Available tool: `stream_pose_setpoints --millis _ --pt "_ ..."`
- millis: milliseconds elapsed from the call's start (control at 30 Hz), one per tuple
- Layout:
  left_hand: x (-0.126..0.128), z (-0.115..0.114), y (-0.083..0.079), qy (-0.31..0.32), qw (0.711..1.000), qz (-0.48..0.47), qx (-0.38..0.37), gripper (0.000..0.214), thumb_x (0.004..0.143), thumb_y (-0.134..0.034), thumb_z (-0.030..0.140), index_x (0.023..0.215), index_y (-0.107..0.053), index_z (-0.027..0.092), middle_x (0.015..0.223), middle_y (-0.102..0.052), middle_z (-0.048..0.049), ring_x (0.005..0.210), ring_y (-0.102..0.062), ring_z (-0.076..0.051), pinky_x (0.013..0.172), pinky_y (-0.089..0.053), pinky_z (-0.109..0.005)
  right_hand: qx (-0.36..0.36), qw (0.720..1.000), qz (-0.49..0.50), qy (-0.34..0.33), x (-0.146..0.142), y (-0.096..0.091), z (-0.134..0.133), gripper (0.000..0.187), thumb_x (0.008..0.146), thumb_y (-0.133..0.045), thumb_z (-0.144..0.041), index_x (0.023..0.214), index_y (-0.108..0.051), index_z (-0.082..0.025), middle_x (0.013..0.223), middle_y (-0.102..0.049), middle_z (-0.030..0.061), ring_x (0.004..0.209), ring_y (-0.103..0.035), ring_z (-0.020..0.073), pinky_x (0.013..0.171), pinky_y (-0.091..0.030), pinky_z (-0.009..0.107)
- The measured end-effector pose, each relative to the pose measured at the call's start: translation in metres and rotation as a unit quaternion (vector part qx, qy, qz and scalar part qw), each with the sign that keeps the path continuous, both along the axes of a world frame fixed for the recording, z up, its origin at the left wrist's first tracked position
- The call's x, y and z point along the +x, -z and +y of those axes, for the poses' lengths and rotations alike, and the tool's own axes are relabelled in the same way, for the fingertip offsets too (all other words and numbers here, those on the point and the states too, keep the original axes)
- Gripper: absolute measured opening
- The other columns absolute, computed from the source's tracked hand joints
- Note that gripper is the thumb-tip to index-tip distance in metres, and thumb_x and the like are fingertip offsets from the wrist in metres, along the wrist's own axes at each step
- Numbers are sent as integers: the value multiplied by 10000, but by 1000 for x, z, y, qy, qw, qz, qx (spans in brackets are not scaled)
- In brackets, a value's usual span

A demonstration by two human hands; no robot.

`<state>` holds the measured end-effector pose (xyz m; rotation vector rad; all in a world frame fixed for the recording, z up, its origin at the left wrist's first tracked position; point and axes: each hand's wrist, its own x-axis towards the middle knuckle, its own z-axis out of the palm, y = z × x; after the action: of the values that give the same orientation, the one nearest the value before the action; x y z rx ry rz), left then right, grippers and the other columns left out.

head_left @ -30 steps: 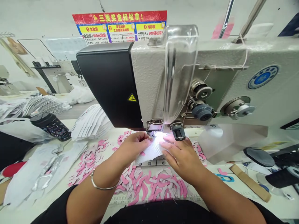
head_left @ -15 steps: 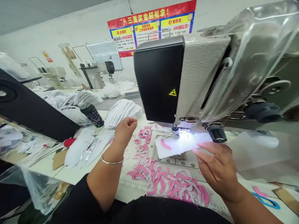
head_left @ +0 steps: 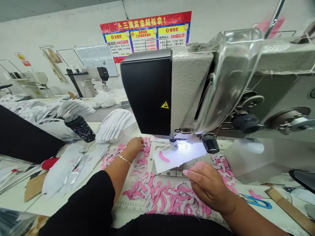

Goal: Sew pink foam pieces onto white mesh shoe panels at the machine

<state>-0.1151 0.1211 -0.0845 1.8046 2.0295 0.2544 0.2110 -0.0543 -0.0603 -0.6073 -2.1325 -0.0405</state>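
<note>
A white mesh fabric piece (head_left: 172,160) lies under the lit needle area of the sewing machine (head_left: 192,91). One pink curved strip (head_left: 164,157) rests on its left part. My left hand (head_left: 135,146) is closed beyond the fabric's left side, beside scattered pink pieces (head_left: 145,160); whatever its fingers hold is hidden. Just in front of the fabric, my right hand (head_left: 209,185) hovers over a heap of pink and white curved pieces (head_left: 180,198). Its fingers are drawn together and slightly blurred, and I cannot make out anything between them.
A stack of white cut pieces (head_left: 116,124) and a black patterned tumbler (head_left: 79,127) stand at the left. Blue-handled snips (head_left: 258,202) and a brown strip (head_left: 290,209) lie at the right. A ruler (head_left: 130,209) runs along the front edge.
My right hand has left the fabric's right edge and come down toward the front. My left hand has lowered to the pink pieces. The view has turned right.
</note>
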Motion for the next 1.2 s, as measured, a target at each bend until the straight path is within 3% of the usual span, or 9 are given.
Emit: stream_pose_setpoints --millis 233,433,500,600,733,800,1000,1100,1200 --pt "0 -11 -5 1 1000 -27 12 301 899 -632 338 1140 -630 157 1130 -652 -92 968 -642 -220 819 -549 -397 -19 1000 12 -13 -4 1 4 403 837 -526 -48 1212 -569 -189 891 -663 52 801 -572 182 723 -503 347" --pt "-9 -71 -72 37 986 -136 93 197 818 -661 389 889 -684 206 787 -675 -14 674 -593 -151 585 -446 -249 -135 987 68 -46 -5 -20 -8 282 894 -478 -109 1105 -612 -239 806 -648 17 729 -596 157 656 -484 304" --pt "1 -107 -98 83 960 -220 151 213 812 -665 444 830 -692 233 713 -651 -7 606 -565 -148 533 -427 -252 -310 940 117 -79 -9 -30 -13 141 941 -504 -233 1028 -614 -229 792 -648 9 718 -614 146 635 -483 278" --pt "31 -159 -121 237 904 -186 302 69 778 -716 350 777 -761 299 741 -685 -39 723 -627 -198 682 -505 -315 -548 801 174 -169 -21 -41 -16 274 943 -536 -472 960 -566 -200 760 -644 5 649 -598 119 551 -440 221" --pt "70 -192 -115 380 841 -196 333 233 810 -682 187 903 -784 374 752 -726 -28 754 -657 -206 748 -518 -355 -643 706 210 -211 -34 -43 -18 363 898 -587 -542 842 -507 -192 635 -583 -39 492 -469 66 456 -328 177" --pt "81 -195 -107 366 844 -234 315 242 822 -669 170 925 -776 360 810 -746 -28 803 -672 -209 787 -518 -364 -627 720 226 -193 -35 -41 -21 353 896 -591 -532 825 -492 -201 611 -551 -52 490 -449 70 461 -335 182" --pt "97 -190 -102 166 880 -436 85 203 780 -730 411 864 -691 230 740 -669 -21 665 -603 -168 578 -478 -270 -326 938 121 -3 -30 -48 -25 242 964 -506 -378 798 -556 -210 699 -588 -17 638 -529 119 594 -424 248" --pt "100 -179 -112 129 895 -418 87 252 786 -710 462 787 -691 210 707 -656 -17 659 -575 -160 606 -458 -273 -153 985 57 59 -22 -52 -16 158 978 -487 -275 912 -618 -215 815 -666 10 764 -598 152 720 -475 299" --pt "100 -160 -117 114 919 -350 140 253 788 -700 468 826 -736 220 870 -705 -50 813 -624 -204 721 -477 -308 -20 989 11 146 -12 -49 1 191 940 -536 -229 1110 -615 -197 1063 -686 85 1028 -607 231 940 -467 427"
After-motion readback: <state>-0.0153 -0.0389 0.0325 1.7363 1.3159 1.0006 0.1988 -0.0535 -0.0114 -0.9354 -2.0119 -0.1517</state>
